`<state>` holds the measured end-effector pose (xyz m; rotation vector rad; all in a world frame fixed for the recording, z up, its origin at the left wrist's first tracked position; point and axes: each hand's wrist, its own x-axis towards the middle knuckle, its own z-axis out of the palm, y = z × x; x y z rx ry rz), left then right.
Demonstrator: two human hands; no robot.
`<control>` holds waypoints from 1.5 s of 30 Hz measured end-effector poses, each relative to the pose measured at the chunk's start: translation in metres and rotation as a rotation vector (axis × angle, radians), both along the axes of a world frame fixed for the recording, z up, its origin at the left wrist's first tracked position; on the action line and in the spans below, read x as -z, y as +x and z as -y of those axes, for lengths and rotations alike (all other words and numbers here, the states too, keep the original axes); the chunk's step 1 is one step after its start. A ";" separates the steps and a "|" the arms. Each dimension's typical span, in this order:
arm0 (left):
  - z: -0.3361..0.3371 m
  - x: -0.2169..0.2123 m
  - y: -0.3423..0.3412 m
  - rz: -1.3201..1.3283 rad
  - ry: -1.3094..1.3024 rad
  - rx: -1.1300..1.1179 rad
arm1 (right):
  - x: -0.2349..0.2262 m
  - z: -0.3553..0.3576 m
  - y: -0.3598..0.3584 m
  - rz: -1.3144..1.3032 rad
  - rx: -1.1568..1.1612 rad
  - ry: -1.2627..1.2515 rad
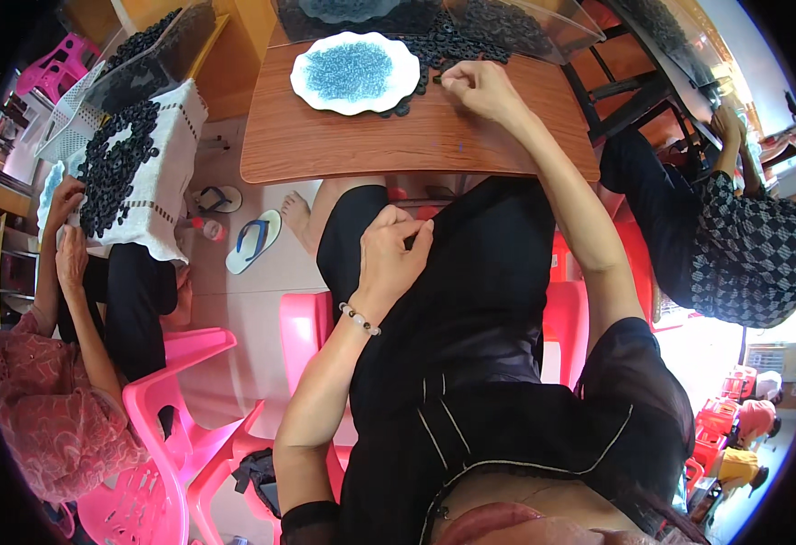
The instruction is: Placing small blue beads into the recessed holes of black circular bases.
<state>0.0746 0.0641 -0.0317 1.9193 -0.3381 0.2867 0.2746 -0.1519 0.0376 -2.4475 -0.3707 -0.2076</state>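
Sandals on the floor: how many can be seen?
2. A blue-and-white sandal lies beside the person's bare foot, under the wooden table's left edge. A darker sandal lies further left, near the white-covered table. More may be hidden under tables.

1. Left hand (389, 254) near, drawn in close to the body, fingers curled and pinched together, wrist bent, forearm rising from the lower edge.
2. Right hand (482, 89) stretched far forward, arm nearly straight, fingertips pinched, knuckles up.
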 end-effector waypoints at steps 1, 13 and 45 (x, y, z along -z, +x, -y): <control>0.000 0.000 0.000 -0.029 -0.005 -0.003 | -0.001 0.010 0.002 0.022 0.051 -0.013; 0.002 -0.004 0.002 -0.166 -0.128 0.020 | -0.001 0.026 0.006 0.143 -0.005 -0.137; -0.004 0.015 0.006 -0.542 -0.869 0.383 | -0.040 -0.032 -0.144 -0.070 -0.713 -0.092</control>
